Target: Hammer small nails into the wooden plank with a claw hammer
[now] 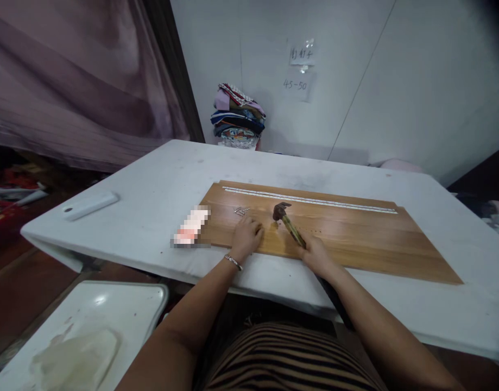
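My right hand (pixel 315 252) is wrapped around the handle of a claw hammer (pixel 290 225), whose dark, rusty-looking head is over the wooden board (pixel 371 239). My left hand (pixel 248 234), with a bracelet at the wrist, rests at the near edge of that board, its fingers curled together. Whatever those fingers may hold is too small or hidden to make out. Just beyond them lies a small group of loose metal nails (pixel 241 210). Several tiny dark spots (pixel 314 231) run in a row on the board, right of the hammer.
Two white marked strips (pixel 310 201) run along the board's far side. The white-covered table (pixel 151 217) also bears a blurred-out phone-like object (pixel 191 227) and a white elongated object (pixel 90 206). Folded clothes (pixel 238 117) are stacked by the wall. A white stool-like surface (pixel 122 304) stands lower left.
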A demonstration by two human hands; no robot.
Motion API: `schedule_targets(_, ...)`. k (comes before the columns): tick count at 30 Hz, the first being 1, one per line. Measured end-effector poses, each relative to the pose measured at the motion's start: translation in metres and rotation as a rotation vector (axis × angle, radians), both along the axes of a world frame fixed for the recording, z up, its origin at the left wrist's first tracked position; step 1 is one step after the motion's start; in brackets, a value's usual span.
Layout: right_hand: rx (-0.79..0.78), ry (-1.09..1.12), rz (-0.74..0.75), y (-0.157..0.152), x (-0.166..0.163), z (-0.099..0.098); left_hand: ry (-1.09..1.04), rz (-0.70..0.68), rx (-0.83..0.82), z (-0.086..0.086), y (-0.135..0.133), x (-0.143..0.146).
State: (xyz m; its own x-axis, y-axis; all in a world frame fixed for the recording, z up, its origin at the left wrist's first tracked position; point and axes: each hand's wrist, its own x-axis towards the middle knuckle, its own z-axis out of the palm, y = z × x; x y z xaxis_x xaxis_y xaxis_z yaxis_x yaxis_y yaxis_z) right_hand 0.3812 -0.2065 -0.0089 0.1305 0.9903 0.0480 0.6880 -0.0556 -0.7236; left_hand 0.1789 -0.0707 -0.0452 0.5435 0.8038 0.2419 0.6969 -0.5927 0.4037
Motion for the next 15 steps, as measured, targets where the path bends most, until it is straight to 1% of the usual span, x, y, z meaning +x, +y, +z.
schedule_targets(7,0.018,0.008,-0.006,0.0000,-0.0017,-0.0056,-0.026,-0.004,0.003,-0.0020,0.0009,0.0005)
schedule_targets(15,0.029,0.009,-0.001,0.0005,-0.0009,-0.0029,-0.041,-0.007,-0.004,-0.0012,0.0006,0.0001)
